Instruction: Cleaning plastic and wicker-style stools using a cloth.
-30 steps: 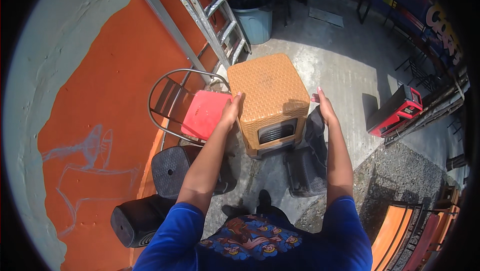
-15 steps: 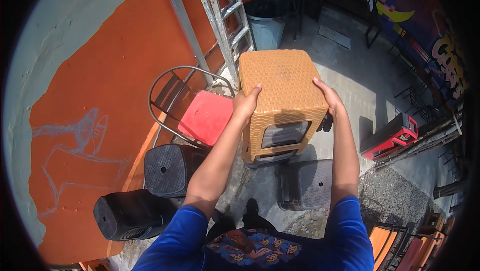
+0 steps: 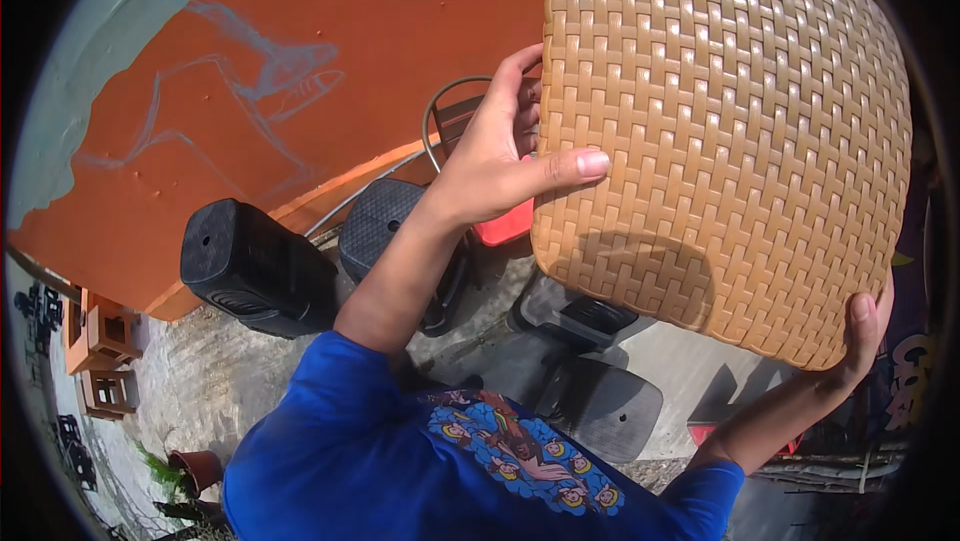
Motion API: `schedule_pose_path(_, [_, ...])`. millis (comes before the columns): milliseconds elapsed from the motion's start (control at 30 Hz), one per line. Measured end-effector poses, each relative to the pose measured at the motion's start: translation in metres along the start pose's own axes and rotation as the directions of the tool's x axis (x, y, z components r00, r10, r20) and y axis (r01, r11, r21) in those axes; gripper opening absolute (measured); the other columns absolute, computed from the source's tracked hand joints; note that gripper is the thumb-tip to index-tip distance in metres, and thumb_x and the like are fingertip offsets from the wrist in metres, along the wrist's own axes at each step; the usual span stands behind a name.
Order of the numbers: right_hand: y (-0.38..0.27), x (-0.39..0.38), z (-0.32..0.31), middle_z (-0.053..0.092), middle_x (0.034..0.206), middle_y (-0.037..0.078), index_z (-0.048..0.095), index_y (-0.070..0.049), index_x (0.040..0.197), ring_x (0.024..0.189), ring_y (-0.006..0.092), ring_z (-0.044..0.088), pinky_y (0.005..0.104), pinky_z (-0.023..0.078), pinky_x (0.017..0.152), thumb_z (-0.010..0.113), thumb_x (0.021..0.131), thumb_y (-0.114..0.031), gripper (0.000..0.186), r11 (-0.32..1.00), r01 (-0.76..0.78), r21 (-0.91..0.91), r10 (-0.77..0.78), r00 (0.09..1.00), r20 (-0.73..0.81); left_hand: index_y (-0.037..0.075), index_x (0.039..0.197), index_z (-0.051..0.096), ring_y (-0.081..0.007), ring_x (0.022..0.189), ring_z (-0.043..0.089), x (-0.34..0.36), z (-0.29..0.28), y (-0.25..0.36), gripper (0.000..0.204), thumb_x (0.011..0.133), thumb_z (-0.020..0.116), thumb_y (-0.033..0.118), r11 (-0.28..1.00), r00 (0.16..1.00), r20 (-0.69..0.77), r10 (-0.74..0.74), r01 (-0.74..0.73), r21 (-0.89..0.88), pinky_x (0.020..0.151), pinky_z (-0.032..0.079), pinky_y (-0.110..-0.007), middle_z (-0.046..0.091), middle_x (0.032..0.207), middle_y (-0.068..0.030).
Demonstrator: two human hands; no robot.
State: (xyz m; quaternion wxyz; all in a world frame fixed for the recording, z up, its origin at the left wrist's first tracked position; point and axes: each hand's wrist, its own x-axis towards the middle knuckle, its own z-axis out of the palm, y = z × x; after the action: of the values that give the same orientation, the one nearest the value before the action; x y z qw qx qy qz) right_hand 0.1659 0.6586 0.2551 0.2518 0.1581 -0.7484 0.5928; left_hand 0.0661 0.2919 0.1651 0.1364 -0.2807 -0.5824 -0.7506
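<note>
A tan plastic stool [image 3: 720, 131] with a woven-pattern seat is raised close in front of me, its seat turned toward me and filling the upper right. My left hand [image 3: 505, 151] grips its left edge, thumb on the seat and fingers round the side. At the lower right corner, my right hand [image 3: 868, 326] holds the edge with its thumb showing; its other fingers are mostly hidden. The seat hides the stool's legs. Below it on the ground, a grey plastic piece [image 3: 575, 313] with a dark opening shows in part.
Dark plastic stools stand on the left: one [image 3: 245, 266] by the orange wall [image 3: 400, 31], another [image 3: 385, 226] behind my left forearm. A third dark stool [image 3: 610, 411] is near my body. A red chair seat [image 3: 505, 224], wooden furniture [image 3: 98, 336] and a plant pot [image 3: 197, 469] also show.
Both hands have lifted the tan stool up and to the right, tilting its seat toward me. My view has swung, bringing the wooden furniture and plant pot in at the left.
</note>
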Motion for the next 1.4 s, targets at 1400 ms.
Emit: schedule_pose_path(1400, [0.028,0.049,0.368,0.048,0.123,0.013,0.065,0.000,0.113,0.116,0.0209,0.047,0.0300,0.034,0.103,0.065,0.074,0.002,0.039,0.869,0.438,-0.229,-0.391,0.893,0.224,-0.007,0.132,0.042,-0.0231,0.103,0.064,-0.146,-0.367,-0.096,0.079,0.074,0.086,0.026,0.823,0.767,-0.383,-0.515,0.567,0.029,0.090,0.053,-0.035,0.062,0.114,-0.0168])
